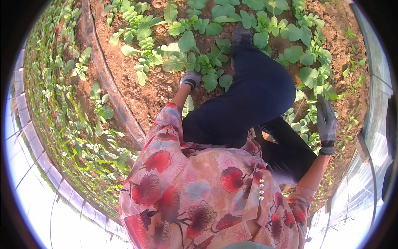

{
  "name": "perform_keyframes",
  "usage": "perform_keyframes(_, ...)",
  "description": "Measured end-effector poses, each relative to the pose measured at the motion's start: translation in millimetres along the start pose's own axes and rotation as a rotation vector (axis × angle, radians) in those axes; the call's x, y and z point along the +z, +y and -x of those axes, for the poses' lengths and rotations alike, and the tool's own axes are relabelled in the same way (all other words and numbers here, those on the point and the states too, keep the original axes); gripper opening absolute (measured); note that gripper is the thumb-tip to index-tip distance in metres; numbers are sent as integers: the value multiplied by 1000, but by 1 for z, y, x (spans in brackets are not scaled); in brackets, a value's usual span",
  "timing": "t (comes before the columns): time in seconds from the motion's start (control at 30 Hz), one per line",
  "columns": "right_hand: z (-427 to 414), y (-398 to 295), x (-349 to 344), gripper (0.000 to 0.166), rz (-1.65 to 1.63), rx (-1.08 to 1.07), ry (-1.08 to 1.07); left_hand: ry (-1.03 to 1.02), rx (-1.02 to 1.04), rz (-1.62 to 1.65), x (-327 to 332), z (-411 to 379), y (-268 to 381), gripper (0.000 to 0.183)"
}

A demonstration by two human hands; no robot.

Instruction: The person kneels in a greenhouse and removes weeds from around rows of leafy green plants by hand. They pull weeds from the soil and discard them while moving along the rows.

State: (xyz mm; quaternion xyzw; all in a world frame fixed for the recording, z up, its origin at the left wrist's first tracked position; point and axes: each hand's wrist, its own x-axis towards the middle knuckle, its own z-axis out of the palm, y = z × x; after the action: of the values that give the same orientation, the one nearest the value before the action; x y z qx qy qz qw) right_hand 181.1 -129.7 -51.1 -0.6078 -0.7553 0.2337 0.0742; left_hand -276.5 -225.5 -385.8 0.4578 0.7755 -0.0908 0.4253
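My left hand (190,79), in a grey work glove with a dark striped cuff, is low at the base of lobed leafy green plants (205,63) on reddish-brown soil (152,93). Its fingers are partly hidden by shade and leaves, so what they hold cannot be told. My right hand (326,121), gloved the same way, is at the right beside another row of leafy plants (311,76). Its fingers are extended, pointing away from me, with nothing seen in them. My bent leg in dark trousers (248,93) lies between the hands, with the shoe (242,34) among the leaves.
A long dark strip, perhaps a hose or plastic edging (107,71), curves along the soil at the left. Dense rows of green plants (74,124) grow beyond it. Translucent plastic sheeting (376,93) with thin supports stands along the right edge.
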Motion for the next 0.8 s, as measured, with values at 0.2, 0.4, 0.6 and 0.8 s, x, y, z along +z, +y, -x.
perform_keyframes(0.2, 5, 1, -5, 33, -17, 32, 10, 82, -134, -15, -13, 3, 42, 58)
perform_keyframes(0.4, 3, 4, -1, 34, -44, 31, 1, 190, -174, 81, 3, 2, 31, 56)
perform_keyframes(0.6, 4, -3, -7, 34, 36, 19, 3, 31, -162, 23, -9, 28, 44, 60)
perform_keyframes(0.8, 9, -2, -2, 34, -109, 69, 7, 22, -243, 64, -19, 20, 59, 58)
